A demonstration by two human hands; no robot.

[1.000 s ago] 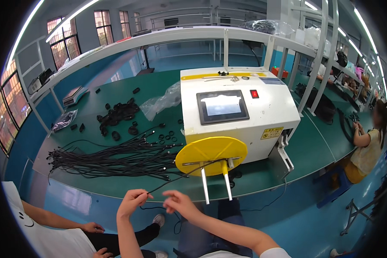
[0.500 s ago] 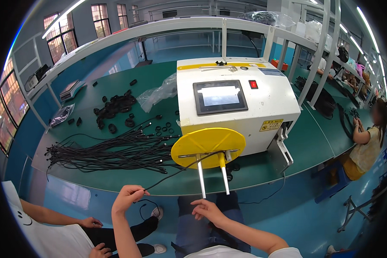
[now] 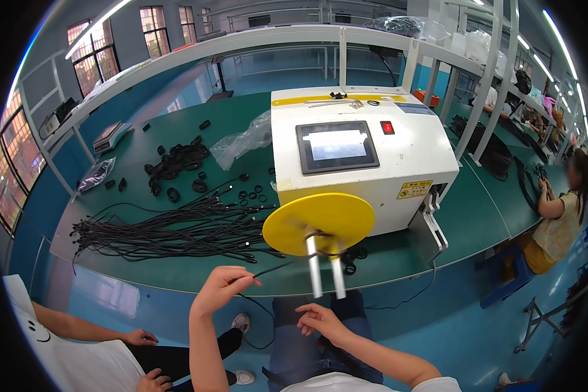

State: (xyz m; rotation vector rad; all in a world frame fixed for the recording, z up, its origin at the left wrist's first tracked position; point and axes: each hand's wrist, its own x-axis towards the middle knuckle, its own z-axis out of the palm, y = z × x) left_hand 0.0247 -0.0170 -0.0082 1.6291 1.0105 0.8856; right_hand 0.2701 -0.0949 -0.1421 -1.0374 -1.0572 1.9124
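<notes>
Black cable (image 3: pixel 274 268) is pinched by left hand (image 3: pixel 221 289), lower left of yellow disc (image 3: pixel 349 219). Right hand (image 3: pixel 321 323) held loosely spread below disc.

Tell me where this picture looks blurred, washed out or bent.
Head view: the round yellow disc and its two silver metal rods look motion-blurred; head view: the rectangular black-framed screen looks washed out whitish; head view: fisheye distortion bows the long green tabletop's front edge.

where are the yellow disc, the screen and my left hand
Yellow disc (image 3: pixel 321 214): head view, on its face
Screen (image 3: pixel 338 146): head view, middle of its display
Left hand (image 3: pixel 219 289): head view, middle of the hand
</notes>
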